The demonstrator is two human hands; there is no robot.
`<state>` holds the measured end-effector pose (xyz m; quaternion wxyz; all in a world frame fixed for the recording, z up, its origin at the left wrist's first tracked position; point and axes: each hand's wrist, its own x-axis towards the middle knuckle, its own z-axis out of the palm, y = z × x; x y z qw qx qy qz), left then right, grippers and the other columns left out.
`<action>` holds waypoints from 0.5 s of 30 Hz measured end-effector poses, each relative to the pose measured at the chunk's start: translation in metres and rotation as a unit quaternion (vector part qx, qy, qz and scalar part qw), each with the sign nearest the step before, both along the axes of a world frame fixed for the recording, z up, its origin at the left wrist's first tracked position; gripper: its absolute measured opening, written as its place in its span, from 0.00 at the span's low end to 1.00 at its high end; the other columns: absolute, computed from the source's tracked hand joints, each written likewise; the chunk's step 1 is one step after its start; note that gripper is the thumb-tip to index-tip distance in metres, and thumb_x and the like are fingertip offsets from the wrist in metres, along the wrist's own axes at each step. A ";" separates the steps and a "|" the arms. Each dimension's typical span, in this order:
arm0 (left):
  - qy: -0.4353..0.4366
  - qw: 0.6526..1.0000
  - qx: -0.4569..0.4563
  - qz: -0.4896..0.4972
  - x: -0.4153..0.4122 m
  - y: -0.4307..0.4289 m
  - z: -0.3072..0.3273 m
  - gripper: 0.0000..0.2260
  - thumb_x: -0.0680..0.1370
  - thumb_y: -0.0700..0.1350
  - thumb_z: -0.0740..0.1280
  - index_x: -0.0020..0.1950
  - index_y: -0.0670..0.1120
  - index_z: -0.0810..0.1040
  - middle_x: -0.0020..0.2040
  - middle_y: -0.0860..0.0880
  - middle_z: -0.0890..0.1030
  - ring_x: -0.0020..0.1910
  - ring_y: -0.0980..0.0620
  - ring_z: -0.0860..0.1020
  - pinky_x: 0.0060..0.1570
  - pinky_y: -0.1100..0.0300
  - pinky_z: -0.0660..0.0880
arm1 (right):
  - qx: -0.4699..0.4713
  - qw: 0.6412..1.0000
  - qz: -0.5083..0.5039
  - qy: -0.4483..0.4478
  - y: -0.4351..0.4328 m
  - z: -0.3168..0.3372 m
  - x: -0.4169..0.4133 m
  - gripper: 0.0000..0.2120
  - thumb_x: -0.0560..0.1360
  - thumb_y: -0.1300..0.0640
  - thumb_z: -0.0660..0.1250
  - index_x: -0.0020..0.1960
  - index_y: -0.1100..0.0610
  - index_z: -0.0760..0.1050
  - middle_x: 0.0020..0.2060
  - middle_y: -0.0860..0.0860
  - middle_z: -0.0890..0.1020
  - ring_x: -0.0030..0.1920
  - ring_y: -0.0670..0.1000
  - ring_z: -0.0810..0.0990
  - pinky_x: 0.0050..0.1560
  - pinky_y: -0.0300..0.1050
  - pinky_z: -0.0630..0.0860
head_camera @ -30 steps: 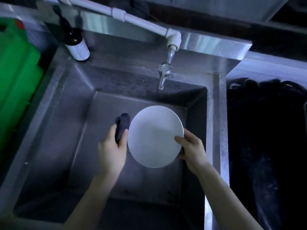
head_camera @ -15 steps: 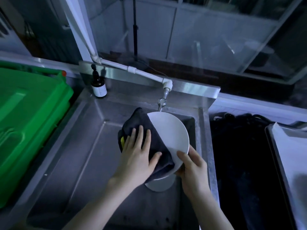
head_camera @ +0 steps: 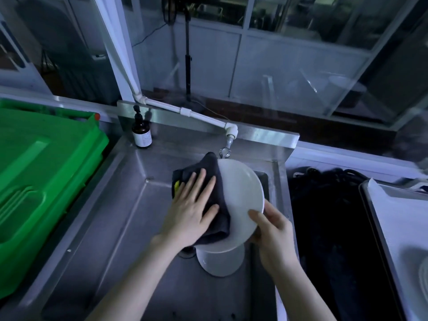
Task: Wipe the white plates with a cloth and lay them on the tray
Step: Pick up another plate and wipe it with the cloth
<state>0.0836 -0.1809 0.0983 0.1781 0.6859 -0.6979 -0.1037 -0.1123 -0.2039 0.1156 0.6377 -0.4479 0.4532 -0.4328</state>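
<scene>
Over the steel sink I hold a white plate tilted up. My right hand grips its lower right rim, thumb on the face. My left hand presses a dark cloth flat against the plate's left half, fingers straight and spread. Below it in the basin lies another white plate, partly hidden. At the far right sits a tray lined in white, with the edge of a plate on it.
A green plastic crate stands left of the sink. A brown pump bottle sits at the sink's back left corner, and a tap hangs just behind the plate. Dark cloth or netting fills the gap between sink and tray.
My left hand moved from holding the bunched cloth beside the plate to pressing it spread over the plate's left half. The view has lifted, bringing the tray and window in.
</scene>
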 end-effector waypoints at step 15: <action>-0.097 0.990 -0.035 -0.093 0.008 -0.003 0.026 0.28 0.81 0.57 0.46 0.80 0.53 0.48 0.81 0.53 0.44 0.80 0.48 0.45 0.78 0.50 0.43 | 0.019 0.998 0.051 -0.012 0.007 0.007 0.015 0.17 0.73 0.59 0.66 0.61 0.54 0.81 0.48 0.56 0.85 0.46 0.52 0.83 0.36 0.45 0.79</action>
